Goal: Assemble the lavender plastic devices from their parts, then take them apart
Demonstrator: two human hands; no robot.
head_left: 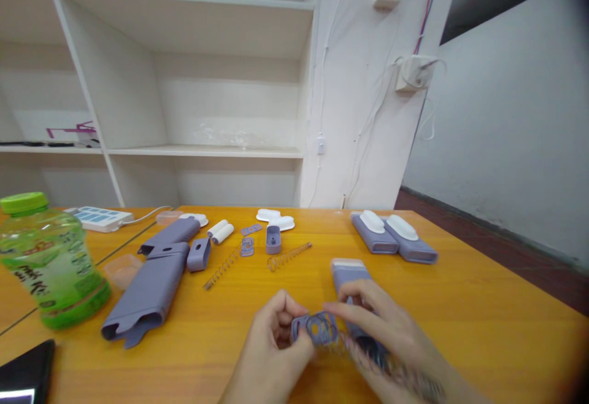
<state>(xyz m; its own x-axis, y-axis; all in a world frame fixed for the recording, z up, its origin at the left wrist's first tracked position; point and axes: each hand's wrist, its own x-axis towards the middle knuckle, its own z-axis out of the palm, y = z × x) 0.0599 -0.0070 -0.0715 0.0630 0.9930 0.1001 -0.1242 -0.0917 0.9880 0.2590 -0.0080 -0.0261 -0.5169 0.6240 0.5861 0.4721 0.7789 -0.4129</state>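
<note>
Low in the middle, my left hand point(280, 349) pinches a small purple plastic plate point(315, 329) between thumb and fingers. My right hand point(391, 330) is at the plate's right side, closed around a metal coil spring point(414, 380) that trails toward the lower right. The spring's near end meets the plate, though blur hides how they join. Partly covered by my right hand, a purple case point(348, 272) lies on the table. Ahead are two loose springs, one point(289, 256) on the right and one point(223, 269) on the left, near another purple plate point(247, 246).
Purple casings point(151, 284), a green-capped bottle point(50, 269) and a black device point(27, 370) occupy the left. A small purple box point(273, 240), white caps point(276, 218) and white rollers point(221, 232) sit farther back. Two purple cases with white tops point(401, 228) stand back right.
</note>
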